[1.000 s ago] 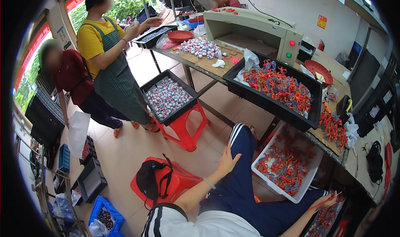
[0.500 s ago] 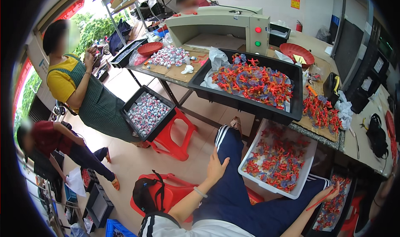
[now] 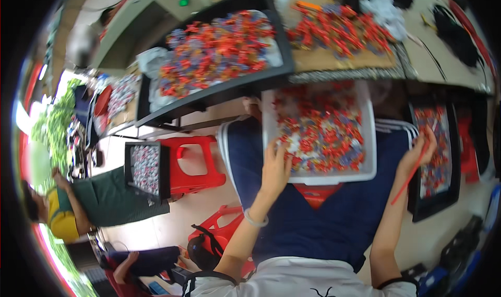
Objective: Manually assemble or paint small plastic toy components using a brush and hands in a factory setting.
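Observation:
My left hand (image 3: 275, 166) reaches over the near left rim of a white plastic tray (image 3: 369, 140), fingers spread at the small pieces inside. Little red, orange and bluish figure-like pieces (image 3: 323, 132) lie loosely heaped in that tray, on a whitish liner. My right hand (image 3: 419, 150) is closed round a thin red stick-like tool (image 3: 403, 188), which slants down toward me; its exact kind is unclear. That hand is right of my knee, beside a black tray (image 3: 417, 205) of similar pieces. Motion blurs the picture somewhat.
A large black tray (image 3: 209, 101) of the same pieces stands on the bench ahead, beside a loose heap (image 3: 339, 31). Left are red stools (image 3: 209, 164), a black tray of pale pieces (image 3: 146, 166) and a person in a green apron (image 3: 112, 198). Another person bends at lower left.
My view has swung right and down. My left hand has gone from my thigh to the white tray. My right hand has lifted, still with the red stick-like tool.

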`<state>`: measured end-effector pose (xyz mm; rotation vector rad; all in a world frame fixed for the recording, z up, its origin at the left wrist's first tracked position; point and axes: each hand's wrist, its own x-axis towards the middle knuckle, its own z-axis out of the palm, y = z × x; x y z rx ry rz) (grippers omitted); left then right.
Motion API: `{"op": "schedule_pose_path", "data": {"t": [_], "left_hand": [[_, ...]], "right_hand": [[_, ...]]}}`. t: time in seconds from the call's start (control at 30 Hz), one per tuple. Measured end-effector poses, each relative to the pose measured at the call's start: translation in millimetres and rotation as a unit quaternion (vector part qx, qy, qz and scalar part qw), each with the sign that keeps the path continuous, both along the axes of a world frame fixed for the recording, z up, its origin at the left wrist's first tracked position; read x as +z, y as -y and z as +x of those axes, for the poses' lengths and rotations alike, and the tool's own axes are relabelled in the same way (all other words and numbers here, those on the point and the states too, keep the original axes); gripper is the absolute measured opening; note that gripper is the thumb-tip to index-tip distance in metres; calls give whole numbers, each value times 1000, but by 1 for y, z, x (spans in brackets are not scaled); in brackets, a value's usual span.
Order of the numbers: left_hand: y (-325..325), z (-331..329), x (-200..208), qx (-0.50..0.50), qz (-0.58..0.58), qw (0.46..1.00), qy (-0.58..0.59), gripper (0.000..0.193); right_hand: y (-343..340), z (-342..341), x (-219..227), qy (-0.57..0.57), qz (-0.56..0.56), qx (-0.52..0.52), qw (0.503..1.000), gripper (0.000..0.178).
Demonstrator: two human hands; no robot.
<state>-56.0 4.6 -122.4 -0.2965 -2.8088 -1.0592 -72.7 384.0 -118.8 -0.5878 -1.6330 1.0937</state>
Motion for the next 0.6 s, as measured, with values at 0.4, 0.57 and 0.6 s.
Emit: {"op": "schedule_pose_path", "data": {"t": [0.4,0.57,0.6], "left_hand": [[-26,-105,-83,18,-79,993,87,60],[-32,-124,-80,-69,-118,990,30,39],[-24,-124,-88,-68,-130,989,-34,33]], "right_hand": [[1,13,2,1,16,21,1000,18],[27,3,17,37,319,148,935,14],[20,2,10,51,250,343,904,14]]}}
